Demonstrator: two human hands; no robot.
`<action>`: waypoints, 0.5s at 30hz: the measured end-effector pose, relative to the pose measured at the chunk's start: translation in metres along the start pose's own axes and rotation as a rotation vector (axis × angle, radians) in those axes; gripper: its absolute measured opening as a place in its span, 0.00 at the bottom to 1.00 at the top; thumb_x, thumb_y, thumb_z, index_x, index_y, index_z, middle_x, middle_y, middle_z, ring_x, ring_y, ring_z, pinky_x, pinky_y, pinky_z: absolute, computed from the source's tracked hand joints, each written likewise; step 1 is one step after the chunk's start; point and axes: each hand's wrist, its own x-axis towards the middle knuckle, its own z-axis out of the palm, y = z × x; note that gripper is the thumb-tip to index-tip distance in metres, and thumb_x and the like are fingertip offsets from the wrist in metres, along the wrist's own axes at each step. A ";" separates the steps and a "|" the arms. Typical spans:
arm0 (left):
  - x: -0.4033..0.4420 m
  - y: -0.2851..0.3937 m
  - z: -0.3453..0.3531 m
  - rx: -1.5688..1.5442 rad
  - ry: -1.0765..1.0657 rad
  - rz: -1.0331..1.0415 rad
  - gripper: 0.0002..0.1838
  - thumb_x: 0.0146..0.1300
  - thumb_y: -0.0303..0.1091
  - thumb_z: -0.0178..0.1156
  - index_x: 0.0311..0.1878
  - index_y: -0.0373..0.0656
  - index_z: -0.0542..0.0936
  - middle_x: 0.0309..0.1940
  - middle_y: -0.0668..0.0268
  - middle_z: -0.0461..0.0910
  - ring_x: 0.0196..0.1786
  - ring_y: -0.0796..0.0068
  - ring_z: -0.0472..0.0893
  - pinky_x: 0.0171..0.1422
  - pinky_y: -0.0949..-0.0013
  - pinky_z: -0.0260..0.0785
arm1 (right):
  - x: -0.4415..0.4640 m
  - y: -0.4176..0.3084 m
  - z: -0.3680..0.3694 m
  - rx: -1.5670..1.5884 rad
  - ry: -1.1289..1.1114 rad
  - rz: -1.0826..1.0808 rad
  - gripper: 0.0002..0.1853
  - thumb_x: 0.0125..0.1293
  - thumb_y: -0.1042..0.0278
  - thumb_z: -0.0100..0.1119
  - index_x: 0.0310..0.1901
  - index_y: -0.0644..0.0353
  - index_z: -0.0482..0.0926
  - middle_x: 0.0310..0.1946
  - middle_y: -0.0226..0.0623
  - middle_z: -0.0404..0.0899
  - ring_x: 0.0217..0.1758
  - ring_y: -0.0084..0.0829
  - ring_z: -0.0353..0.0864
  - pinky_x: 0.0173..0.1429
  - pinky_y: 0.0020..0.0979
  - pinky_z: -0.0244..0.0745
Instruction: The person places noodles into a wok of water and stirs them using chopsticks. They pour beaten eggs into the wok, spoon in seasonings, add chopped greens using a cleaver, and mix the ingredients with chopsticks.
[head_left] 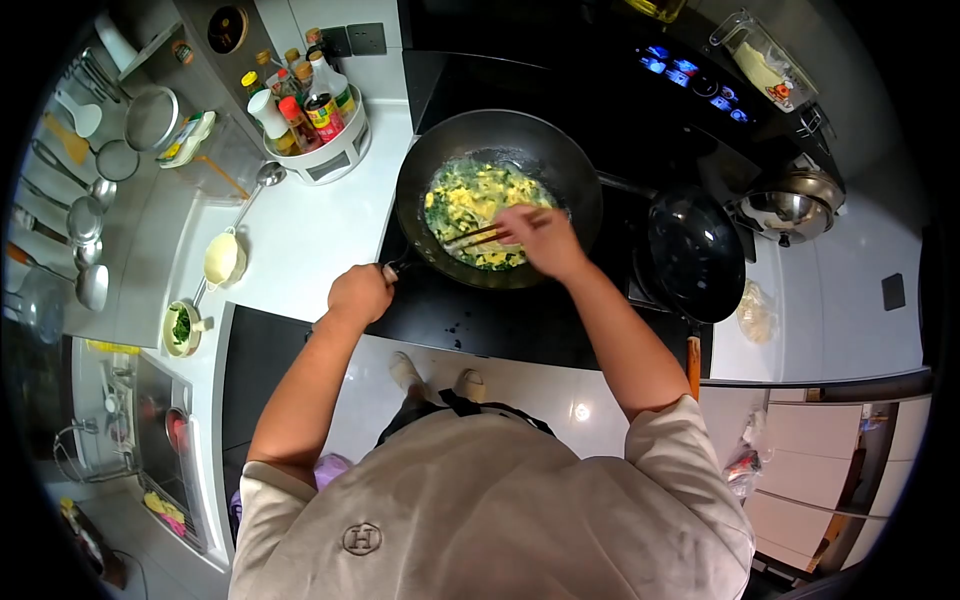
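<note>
In the head view, a dark wok [482,132] sits on the black stove. Yellow egg pieces and chopped greens [465,203] lie in pale liquid inside it. My left hand [360,295] is closed around the wok's handle [400,267], at the lower left of the rim. Over the right part of the wok, my right hand [540,240] holds a pair of chopsticks [476,238]. Their tips reach left into the egg and greens. Motion blurs the right fingers a little.
A black pan [697,255] with a wooden handle stands right of the wok. Sauce bottles [318,110] fill a white round rack [340,155] at the back left. A cream bowl [224,260] and a small bowl with greens [182,328] sit left. A metal pot [790,212] is far right.
</note>
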 end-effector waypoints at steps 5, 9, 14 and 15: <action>-0.002 0.000 0.000 -0.008 -0.003 -0.014 0.15 0.59 0.42 0.59 0.41 0.40 0.83 0.38 0.52 0.84 0.44 0.52 0.83 0.50 0.55 0.76 | 0.012 0.040 -0.017 -0.237 0.190 -0.085 0.09 0.67 0.64 0.61 0.43 0.57 0.85 0.30 0.36 0.86 0.32 0.23 0.83 0.40 0.27 0.77; -0.001 0.000 0.000 0.000 0.004 0.000 0.17 0.64 0.45 0.56 0.41 0.40 0.84 0.39 0.51 0.84 0.44 0.52 0.84 0.51 0.56 0.77 | 0.011 0.005 -0.067 -0.320 0.618 -0.134 0.12 0.70 0.65 0.57 0.36 0.66 0.83 0.26 0.36 0.83 0.26 0.22 0.82 0.33 0.25 0.76; -0.003 0.002 -0.003 0.012 0.004 0.023 0.17 0.63 0.44 0.56 0.41 0.40 0.84 0.39 0.51 0.84 0.44 0.53 0.84 0.51 0.56 0.77 | 0.005 0.036 -0.045 -0.272 0.386 0.068 0.12 0.69 0.64 0.58 0.37 0.66 0.83 0.26 0.34 0.84 0.27 0.22 0.83 0.34 0.25 0.77; -0.005 0.002 -0.005 0.016 0.004 0.023 0.17 0.63 0.44 0.56 0.41 0.40 0.84 0.39 0.51 0.84 0.44 0.53 0.84 0.52 0.56 0.77 | 0.007 0.036 -0.038 -0.144 0.346 0.093 0.13 0.70 0.63 0.58 0.37 0.66 0.83 0.28 0.36 0.84 0.26 0.23 0.83 0.34 0.25 0.77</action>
